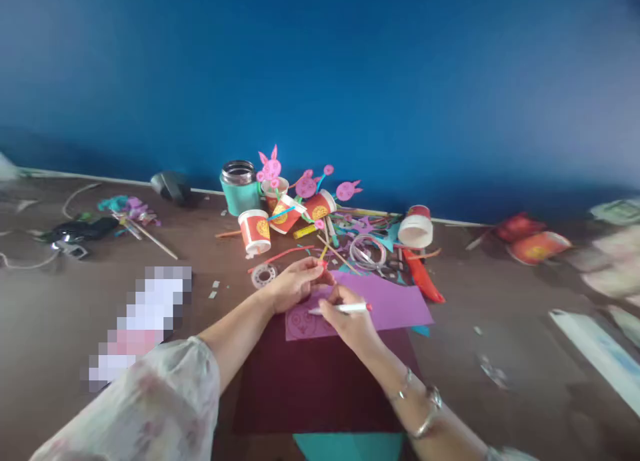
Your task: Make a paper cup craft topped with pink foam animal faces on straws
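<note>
- Gripping a slim white marker pen with a red end [357, 308], the right hand [353, 321] is closed in a narrow hold. The pen's long axis runs roughly parallel to the near edge of the brown desk [480, 301], its tip aimed left.
- That tip is at the upper right of a round face drawn in dark line [301, 323], by the near left corner of a purple rectangular sheet [385, 304]. From where I stand, I can't tell whether it touches the surface.
- The drawn face lies to the left of the right hand's grip; the left hand [295, 288] is just beyond it, over the sheet's far left part. The right hand is the one whose pen reaches the drawing.
- The left hand's fingertips are pinched narrowly at a small red piece [323, 264], near the sheet's far side.
- The purple sheet has its long axis mostly left to right and overlaps the far part of a dark maroon sheet [325, 388]; a teal sheet [350, 448] shows at the maroon one's near edge.
- Beyond the left hand, toward the desk's far edge, I see an upright red-and-white paper cup [255, 229] and a turquoise metal-rimmed jar [241, 194]. A white tape ring [255, 276] lies just beside that hand.
</note>
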Motion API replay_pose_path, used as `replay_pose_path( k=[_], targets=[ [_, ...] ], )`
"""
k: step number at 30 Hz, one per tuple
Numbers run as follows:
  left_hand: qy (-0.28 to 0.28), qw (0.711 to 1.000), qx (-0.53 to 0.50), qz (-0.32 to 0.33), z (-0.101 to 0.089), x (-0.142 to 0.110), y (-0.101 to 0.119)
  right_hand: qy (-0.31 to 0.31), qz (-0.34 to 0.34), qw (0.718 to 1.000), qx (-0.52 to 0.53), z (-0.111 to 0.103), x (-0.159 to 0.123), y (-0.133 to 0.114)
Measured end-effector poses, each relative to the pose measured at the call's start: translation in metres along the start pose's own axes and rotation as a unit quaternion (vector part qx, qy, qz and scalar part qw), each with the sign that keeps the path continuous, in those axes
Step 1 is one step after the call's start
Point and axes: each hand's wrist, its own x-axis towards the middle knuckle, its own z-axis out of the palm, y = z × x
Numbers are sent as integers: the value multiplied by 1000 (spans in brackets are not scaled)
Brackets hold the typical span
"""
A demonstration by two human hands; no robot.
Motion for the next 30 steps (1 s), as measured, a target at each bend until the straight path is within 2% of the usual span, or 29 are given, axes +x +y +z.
replay_pose_path(
  k=[8,16,20,30],
  targets=[
    [3,1000,-1,-13,1,-1,2,-18,-22,1000,10,0,0,-5],
    [9,1000,-7,-17,-1,-1,1,-8,-2,999,41,-1,0,-7],
    [8,1000,-6,-16,-2,-1,1,6,-2,999,34,-4,-2,-9],
    [-1,1000,-4,-11,-4,1,-1,-11,15,1000,-2,-4,0,-8]
  ],
)
